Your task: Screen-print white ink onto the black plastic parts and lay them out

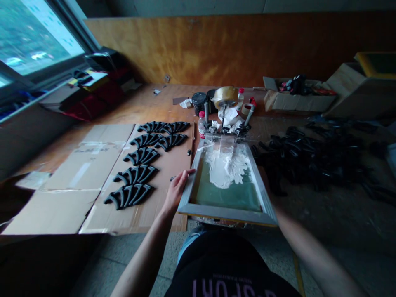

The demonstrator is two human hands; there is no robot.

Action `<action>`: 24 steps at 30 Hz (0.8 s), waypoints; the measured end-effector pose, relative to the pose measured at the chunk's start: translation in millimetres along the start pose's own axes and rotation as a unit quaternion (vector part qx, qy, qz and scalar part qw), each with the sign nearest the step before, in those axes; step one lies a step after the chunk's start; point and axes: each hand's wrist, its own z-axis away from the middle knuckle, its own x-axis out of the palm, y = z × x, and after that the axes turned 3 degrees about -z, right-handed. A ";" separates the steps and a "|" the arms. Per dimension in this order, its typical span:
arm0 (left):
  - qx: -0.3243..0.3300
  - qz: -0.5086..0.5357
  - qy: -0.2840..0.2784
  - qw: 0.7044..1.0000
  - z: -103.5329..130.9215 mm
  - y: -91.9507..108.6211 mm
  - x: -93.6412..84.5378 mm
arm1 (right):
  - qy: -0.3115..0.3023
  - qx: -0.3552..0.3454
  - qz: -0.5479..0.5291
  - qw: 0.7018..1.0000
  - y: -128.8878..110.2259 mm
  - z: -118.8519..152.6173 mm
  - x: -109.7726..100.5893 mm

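A grey metal screen frame (227,213) is lying lengthwise, its long sides running away from the viewpoint. Green mesh (227,197) is stretching across its opening, and white paste (225,171) is covering much of the far part in a thick, ragged-edged patch, leaving the near part showing green. A thin yellowish edge (262,223) is showing beneath the near bar. The frame may be tilting slightly, though its angle is proving hard to judge here.

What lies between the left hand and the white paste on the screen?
In the head view: the frame's grey left rail, then a strip of green screen.
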 end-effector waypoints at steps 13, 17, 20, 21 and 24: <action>-0.079 -0.103 0.007 0.992 -11.9 -99.0 8.6 | -0.150 -0.214 0.218 0.940 -91.6 -32.7 37.3; -0.080 -0.096 0.016 0.992 -10.6 -101.5 8.9 | -0.226 -0.380 0.193 0.876 -79.6 9.2 15.7; -0.076 -0.098 0.027 0.992 -10.3 -101.2 10.7 | -0.273 -0.412 0.145 0.857 -80.4 14.4 2.1; -0.074 -0.098 0.030 0.992 -10.2 -100.6 11.1 | -0.263 -0.396 0.137 0.869 -81.7 11.9 1.5; -0.075 -0.093 0.035 0.992 -9.7 -98.6 11.4 | -0.179 -0.349 0.144 0.908 -82.1 8.2 8.9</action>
